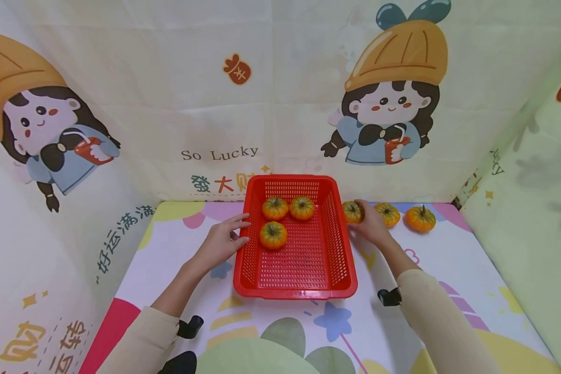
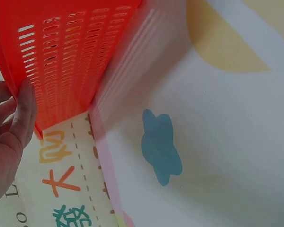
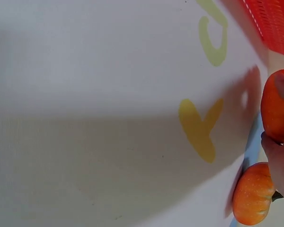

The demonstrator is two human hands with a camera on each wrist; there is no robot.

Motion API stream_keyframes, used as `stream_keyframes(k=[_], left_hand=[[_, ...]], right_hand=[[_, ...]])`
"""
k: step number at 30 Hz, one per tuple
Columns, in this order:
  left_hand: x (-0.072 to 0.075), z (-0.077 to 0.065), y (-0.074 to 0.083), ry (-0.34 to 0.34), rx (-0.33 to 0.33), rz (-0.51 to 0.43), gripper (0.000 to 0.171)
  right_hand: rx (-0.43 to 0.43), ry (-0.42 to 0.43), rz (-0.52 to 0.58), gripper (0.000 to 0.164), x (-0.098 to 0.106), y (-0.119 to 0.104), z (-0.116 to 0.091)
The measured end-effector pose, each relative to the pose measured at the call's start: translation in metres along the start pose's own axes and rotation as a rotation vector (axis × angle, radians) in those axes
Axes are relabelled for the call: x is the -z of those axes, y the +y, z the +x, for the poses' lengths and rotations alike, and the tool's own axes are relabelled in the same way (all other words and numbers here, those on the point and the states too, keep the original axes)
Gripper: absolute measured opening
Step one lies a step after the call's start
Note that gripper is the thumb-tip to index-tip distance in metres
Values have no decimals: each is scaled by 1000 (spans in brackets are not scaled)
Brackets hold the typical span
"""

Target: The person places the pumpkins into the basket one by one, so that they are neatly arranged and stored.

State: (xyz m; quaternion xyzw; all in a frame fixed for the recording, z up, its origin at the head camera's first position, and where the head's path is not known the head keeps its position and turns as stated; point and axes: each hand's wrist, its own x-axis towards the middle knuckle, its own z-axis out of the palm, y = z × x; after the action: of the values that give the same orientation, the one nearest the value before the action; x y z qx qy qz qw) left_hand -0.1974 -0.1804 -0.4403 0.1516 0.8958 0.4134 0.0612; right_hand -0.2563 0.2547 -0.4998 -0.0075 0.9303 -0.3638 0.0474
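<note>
A red perforated plastic basket (image 1: pixel 295 293) sits on the table, with three small orange-and-green pumpkins (image 1: pixel 273 235) inside toward its upper left. My left hand (image 1: pixel 219 243) holds the basket's left rim; in the left wrist view, its fingers (image 2: pixel 24 106) lie on both sides of the rim. Just outside the right rim, my right hand (image 1: pixel 368 223) grips another small pumpkin (image 1: pixel 352 212). That pumpkin (image 3: pixel 277 111) looks lifted off the table in the right wrist view, though part of it is cut off by the frame edge.
Two more pumpkins stand at the table's back right, one (image 1: pixel 388 214) close behind my right hand and the other (image 1: pixel 421 218) farther right. A patterned cloth (image 1: pixel 304 104) hangs behind and on both sides. The printed tabletop (image 1: pixel 243 322) extends in front of the basket.
</note>
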Motion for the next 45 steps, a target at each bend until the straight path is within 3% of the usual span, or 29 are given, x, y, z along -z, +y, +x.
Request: stream_keyframes(k=[15, 27, 36, 45], left_hand=[[3, 0, 1, -1, -8, 11, 46], [3, 0, 1, -1, 0, 8, 47], [3, 1, 3, -6, -4, 15, 47], [2, 2, 2, -9, -4, 18, 48]], right_hand=[[17, 26, 42, 90, 30, -19, -12], [120, 13, -4, 88, 50, -46, -24], [187, -2, -18, 86, 55, -66, -30], [219, -105, -16, 87, 47, -89, -30]])
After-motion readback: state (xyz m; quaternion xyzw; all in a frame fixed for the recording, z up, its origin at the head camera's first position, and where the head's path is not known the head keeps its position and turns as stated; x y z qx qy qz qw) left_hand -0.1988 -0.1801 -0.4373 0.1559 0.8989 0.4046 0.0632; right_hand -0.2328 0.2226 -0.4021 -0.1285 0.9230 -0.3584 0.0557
